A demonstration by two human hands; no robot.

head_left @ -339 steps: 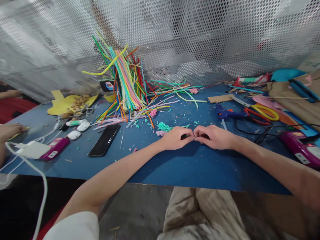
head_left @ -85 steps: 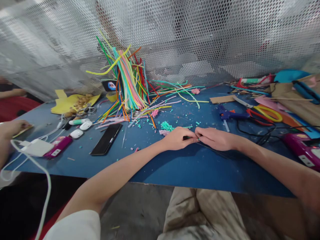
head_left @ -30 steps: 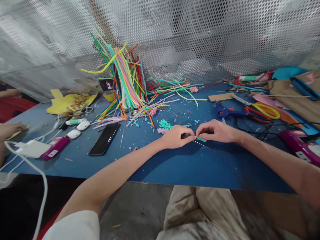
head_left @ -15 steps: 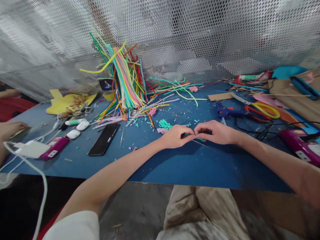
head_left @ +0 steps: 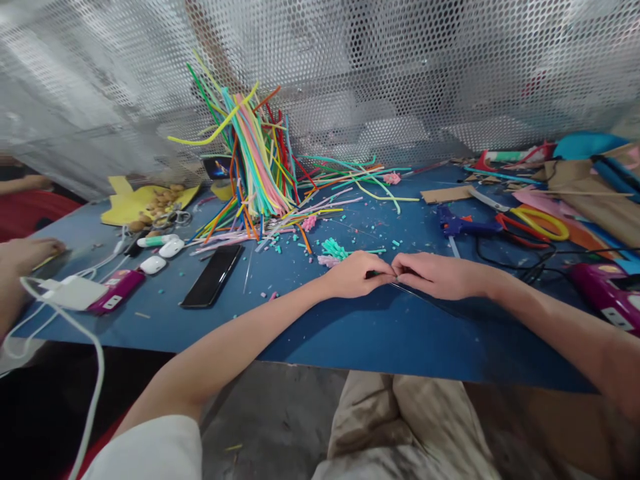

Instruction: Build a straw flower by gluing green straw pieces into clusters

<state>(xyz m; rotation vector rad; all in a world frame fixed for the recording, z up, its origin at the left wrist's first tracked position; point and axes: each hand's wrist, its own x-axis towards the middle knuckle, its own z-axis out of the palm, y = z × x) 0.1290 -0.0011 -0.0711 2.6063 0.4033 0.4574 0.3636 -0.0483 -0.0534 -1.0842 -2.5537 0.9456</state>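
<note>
My left hand (head_left: 356, 275) and my right hand (head_left: 431, 275) meet fingertip to fingertip over the blue table (head_left: 320, 337). Both pinch a thin wire (head_left: 417, 293) that slants down to the right below my right hand. Just behind my left hand lies a cluster of short teal pieces (head_left: 334, 249), with pale pink pieces (head_left: 328, 261) beside it. Farther back is a small pink cluster (head_left: 309, 223). A tall bundle of coloured pipe cleaners (head_left: 257, 157) stands behind these, against the perforated metal panel.
A black phone (head_left: 212, 277) lies left of my forearm. Farther left are a purple power strip (head_left: 117, 291), white cables and another person's hand (head_left: 35, 253). On the right are a blue glue gun (head_left: 467, 223), scissors (head_left: 543, 222) and a second purple power strip (head_left: 607, 293).
The view has shifted slightly, so the table's things appear a little to the right. My right hand's fingers have closed up and its hand lies flatter; both hands stay together.
</note>
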